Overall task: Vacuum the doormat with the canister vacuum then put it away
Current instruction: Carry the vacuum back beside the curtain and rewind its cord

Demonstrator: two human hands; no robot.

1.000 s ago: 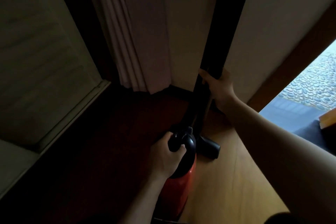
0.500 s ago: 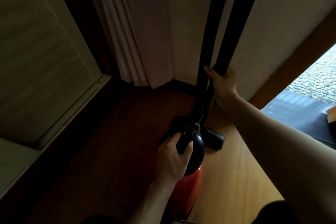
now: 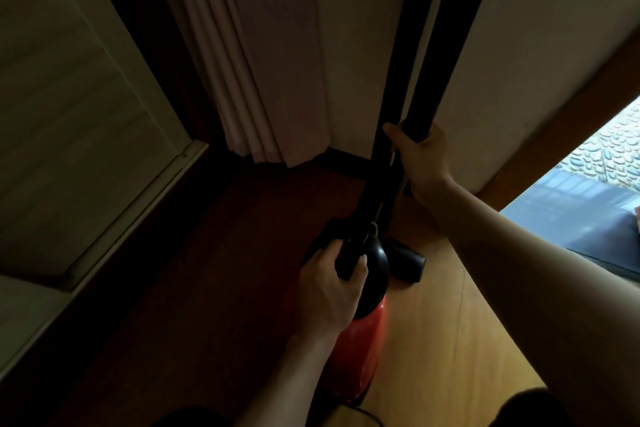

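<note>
The red canister vacuum is stood on the wooden floor mid-scene, near the far corner by the curtain. Its black top handle is wrapped by the curled fingers of the left hand; the wand, just right of the ribbed hose, is gripped by the right hand. The body is judged hard and fairly heavy, best lifted by that handle, the floppy hose kept against the stiff wand.

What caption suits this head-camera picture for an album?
In a dim corner, the left hand grips the red canister vacuum while the right hand holds its black wand.
</note>
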